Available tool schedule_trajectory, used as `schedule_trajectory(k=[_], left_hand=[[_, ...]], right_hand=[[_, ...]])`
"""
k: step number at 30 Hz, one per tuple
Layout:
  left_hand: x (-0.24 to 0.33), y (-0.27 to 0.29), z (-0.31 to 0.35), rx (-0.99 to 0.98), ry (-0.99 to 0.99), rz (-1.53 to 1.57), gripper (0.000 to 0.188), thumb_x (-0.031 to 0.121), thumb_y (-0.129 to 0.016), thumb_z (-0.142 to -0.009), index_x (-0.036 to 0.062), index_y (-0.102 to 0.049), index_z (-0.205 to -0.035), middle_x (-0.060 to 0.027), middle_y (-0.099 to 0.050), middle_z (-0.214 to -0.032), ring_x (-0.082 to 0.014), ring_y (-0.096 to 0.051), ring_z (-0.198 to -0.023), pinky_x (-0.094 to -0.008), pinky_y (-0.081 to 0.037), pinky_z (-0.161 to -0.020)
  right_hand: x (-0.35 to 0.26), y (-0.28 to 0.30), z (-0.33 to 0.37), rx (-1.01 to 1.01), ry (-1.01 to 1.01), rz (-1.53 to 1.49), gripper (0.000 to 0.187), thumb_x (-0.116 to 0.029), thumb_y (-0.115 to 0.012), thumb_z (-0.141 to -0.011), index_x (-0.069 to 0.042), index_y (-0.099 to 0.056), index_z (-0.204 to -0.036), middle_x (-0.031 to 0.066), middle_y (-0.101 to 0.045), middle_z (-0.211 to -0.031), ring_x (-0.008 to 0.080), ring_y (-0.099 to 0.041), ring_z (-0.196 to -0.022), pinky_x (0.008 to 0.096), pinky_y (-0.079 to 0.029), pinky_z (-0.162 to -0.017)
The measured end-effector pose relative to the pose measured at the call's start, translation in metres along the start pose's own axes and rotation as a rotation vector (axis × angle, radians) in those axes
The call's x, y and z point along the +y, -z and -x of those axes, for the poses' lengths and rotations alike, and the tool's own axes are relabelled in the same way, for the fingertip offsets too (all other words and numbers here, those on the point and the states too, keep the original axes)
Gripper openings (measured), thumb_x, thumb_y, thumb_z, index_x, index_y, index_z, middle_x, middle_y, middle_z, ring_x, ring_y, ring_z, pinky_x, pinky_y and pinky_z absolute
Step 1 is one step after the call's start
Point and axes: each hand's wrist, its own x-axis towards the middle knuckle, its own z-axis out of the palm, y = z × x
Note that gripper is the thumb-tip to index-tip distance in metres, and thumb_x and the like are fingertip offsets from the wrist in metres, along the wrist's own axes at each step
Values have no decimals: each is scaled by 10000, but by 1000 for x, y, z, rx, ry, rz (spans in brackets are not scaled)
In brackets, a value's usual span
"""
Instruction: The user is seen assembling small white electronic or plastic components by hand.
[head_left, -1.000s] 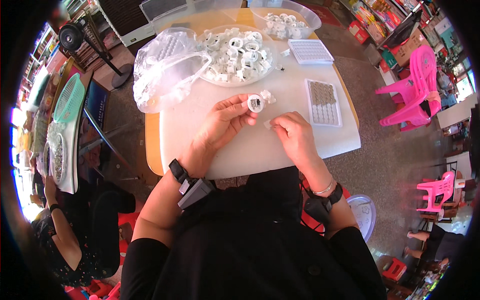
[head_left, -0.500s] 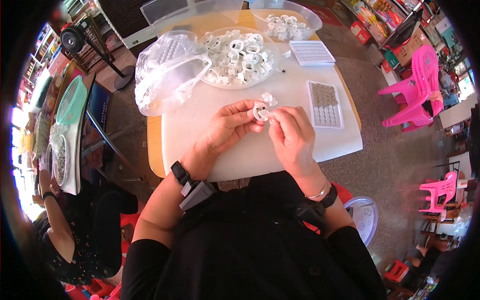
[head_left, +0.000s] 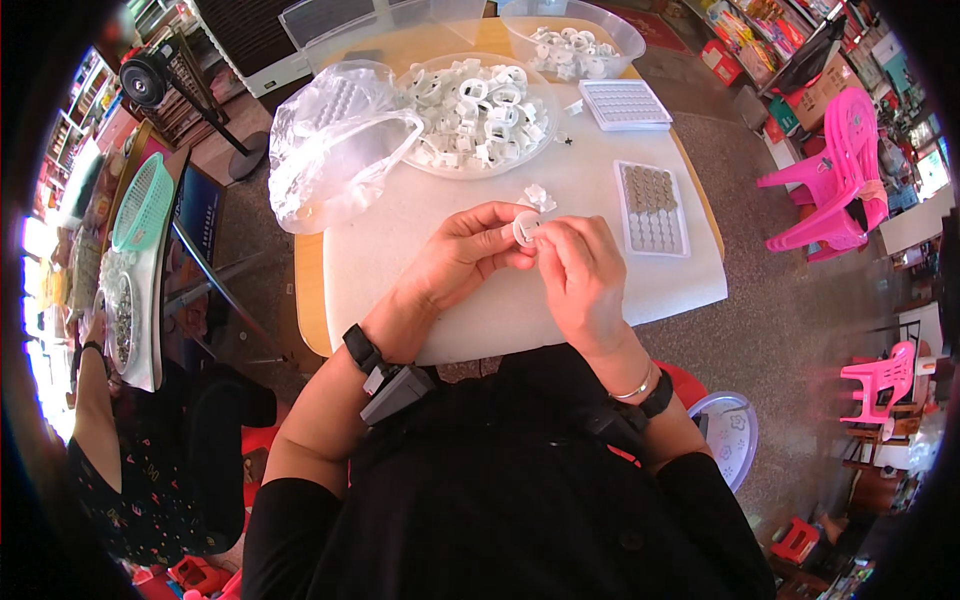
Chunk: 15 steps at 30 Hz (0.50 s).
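Observation:
My left hand and my right hand meet over the white table, both pinching one small white ring-shaped plastic part between fingertips. A few loose white pieces lie just beyond the hands. Further back stands a round tray heaped with several more white parts. A flat tray of small round grey discs lies to the right of my right hand.
A crumpled clear plastic bag sits at the table's left. A white grid tray and a clear tub of white parts stand at the back. Pink chairs are to the right; another person sits on the left.
My hands were apart, the left holding the white part and the right holding a small piece. They have come together and now both grip the part.

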Motion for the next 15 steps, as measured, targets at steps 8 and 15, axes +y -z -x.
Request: schedule_trajectory(k=[8, 15], left_hand=[[0, -9, 1, 34, -4, -89, 251, 109, -530, -933, 3, -576, -1155, -84, -615, -1050, -158, -597, -904, -259, -508, -739], [-1, -7, -1, 220, -34, -242, 231, 130, -569, -919, 1, -606, -1107, -62, -631, -814, -139, -611, -712, -267, -518, -646]], right_hand=[[6, 5, 4, -93, -837, -925, 121, -46, -647, -836, 9, -593, -930, 38, -636, -857, 81, -580, -727, 240, -467, -680], [7, -1, 7, -81, -870, -880, 128, -40, -631, -841, 14, -594, -950, 34, -649, -823, 74, -589, -725, 224, -476, -665]])
